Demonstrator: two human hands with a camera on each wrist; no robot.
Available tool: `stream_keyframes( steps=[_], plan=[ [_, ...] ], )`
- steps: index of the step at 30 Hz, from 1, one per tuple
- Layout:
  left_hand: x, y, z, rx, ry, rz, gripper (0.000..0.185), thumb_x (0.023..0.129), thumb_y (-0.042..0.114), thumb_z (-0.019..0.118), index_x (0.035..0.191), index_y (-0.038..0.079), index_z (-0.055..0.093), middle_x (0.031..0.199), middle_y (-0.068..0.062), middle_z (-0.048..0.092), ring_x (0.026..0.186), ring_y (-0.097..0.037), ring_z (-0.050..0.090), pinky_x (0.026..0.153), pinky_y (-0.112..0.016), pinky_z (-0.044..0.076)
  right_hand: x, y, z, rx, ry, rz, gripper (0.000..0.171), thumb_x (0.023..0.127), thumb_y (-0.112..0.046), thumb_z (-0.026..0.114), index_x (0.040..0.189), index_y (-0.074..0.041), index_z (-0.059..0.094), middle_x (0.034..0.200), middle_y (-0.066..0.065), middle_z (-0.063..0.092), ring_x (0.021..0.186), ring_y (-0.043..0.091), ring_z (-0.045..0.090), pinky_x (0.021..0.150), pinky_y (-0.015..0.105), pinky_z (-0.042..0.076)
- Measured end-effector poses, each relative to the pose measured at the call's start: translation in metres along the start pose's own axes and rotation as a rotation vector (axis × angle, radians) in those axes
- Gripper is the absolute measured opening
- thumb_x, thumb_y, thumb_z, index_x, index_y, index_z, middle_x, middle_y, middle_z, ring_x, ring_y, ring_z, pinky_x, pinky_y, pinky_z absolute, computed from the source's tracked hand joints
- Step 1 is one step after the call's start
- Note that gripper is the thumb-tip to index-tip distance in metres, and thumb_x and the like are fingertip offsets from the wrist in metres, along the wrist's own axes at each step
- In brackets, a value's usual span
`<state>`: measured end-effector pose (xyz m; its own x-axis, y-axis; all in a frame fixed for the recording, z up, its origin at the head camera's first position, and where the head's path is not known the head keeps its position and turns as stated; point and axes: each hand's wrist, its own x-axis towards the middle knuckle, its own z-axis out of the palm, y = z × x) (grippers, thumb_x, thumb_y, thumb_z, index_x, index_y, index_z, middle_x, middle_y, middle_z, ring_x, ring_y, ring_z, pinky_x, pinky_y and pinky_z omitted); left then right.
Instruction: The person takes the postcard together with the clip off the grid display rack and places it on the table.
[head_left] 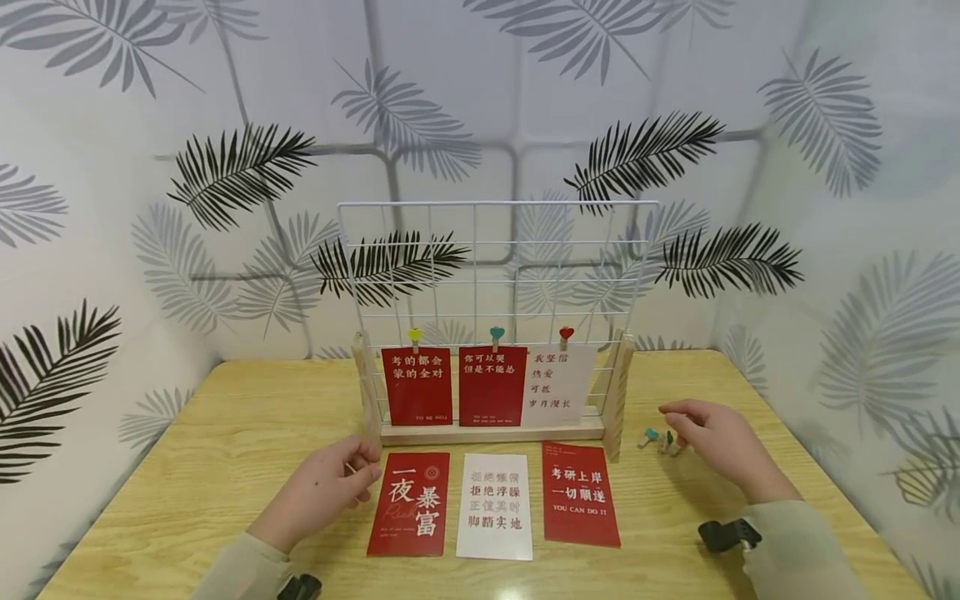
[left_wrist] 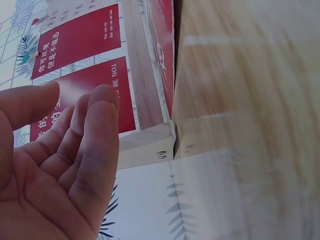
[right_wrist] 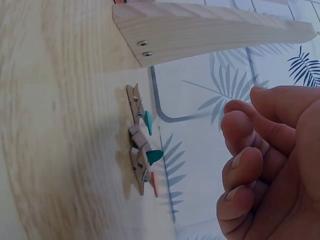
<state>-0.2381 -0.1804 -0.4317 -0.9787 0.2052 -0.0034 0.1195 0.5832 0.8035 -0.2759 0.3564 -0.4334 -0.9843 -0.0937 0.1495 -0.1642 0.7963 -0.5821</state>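
My left hand (head_left: 322, 487) hovers beside a red card (head_left: 408, 521) lying on the table, fingers loosely bent and holding nothing. A white card (head_left: 494, 542) and another red card (head_left: 580, 529) lie to its right. My right hand (head_left: 716, 446), also empty with relaxed fingers, is by a few small wooden clothespins (right_wrist: 134, 100) with coloured tops, clustered right of the rack. On the white wire grid rack (head_left: 495, 242), yellow, teal and red heart clips hold two red cards (head_left: 417, 400) and a white card (head_left: 558, 392) in a row.
The rack stands on a wooden base (head_left: 487, 435) with slanted wooden side posts (head_left: 618, 392). The wood-grain table (head_left: 262, 417) extends on both sides. Leaf-patterned cloth (head_left: 247, 75) surrounds it at the back and sides.
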Motion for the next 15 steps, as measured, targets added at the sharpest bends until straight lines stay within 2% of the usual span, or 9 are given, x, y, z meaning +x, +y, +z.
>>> stream_keyframes(
  steps=[9, 15],
  plan=[
    [-0.005, 0.008, 0.004, 0.034, 0.039, 0.021, 0.008, 0.098, 0.012, 0.065, 0.106, 0.01, 0.063, 0.089, -0.005, 0.064, 0.071, -0.016, 0.063, 0.062, -0.031, 0.055, -0.003, -0.014, -0.003, 0.052, -0.017, 0.004, 0.053, 0.104, -0.052, 0.05, 0.136, -0.012, 0.062, 0.084, 0.009, 0.065, 0.068, 0.024, 0.055, 0.053, 0.035, 0.041],
    [-0.006, 0.013, 0.005, 0.035, 0.042, 0.031, 0.01, 0.098, 0.012, 0.066, 0.108, 0.009, 0.063, 0.09, -0.004, 0.064, 0.072, -0.016, 0.062, 0.063, -0.03, 0.055, -0.004, -0.024, -0.005, 0.058, -0.005, -0.007, 0.052, 0.104, -0.052, 0.05, 0.136, -0.014, 0.062, 0.087, 0.008, 0.067, 0.073, 0.027, 0.059, 0.054, 0.036, 0.042]
  ],
)
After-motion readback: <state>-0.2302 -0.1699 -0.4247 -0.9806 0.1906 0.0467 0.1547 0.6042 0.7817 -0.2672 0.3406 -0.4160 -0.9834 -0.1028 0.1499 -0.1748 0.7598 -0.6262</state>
